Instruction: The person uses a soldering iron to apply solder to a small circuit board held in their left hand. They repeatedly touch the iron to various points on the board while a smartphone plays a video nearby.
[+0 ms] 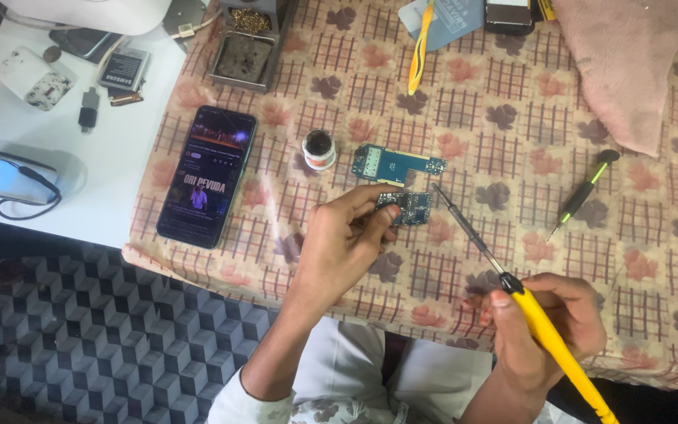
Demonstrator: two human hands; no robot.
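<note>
My left hand (pixel 343 235) pinches a small dark circuit board (pixel 408 207) at its left edge, holding it on the patterned tablecloth (pixel 512 102). My right hand (pixel 543 322) grips the yellow handle of a soldering iron (pixel 512 286); its thin metal tip points up-left and ends just right of the board. A second, blue circuit board (pixel 396 165) lies just beyond the held one. A small round jar (pixel 319 148) with dark contents stands left of the blue board.
A smartphone (pixel 207 176) with a lit screen lies at the left. A soldering stand with sponge tray (pixel 245 47) sits at the back. A black-and-green screwdriver (pixel 582 194) lies at right, yellow tweezers (pixel 417 47) and a pink cloth (pixel 629 63) farther back.
</note>
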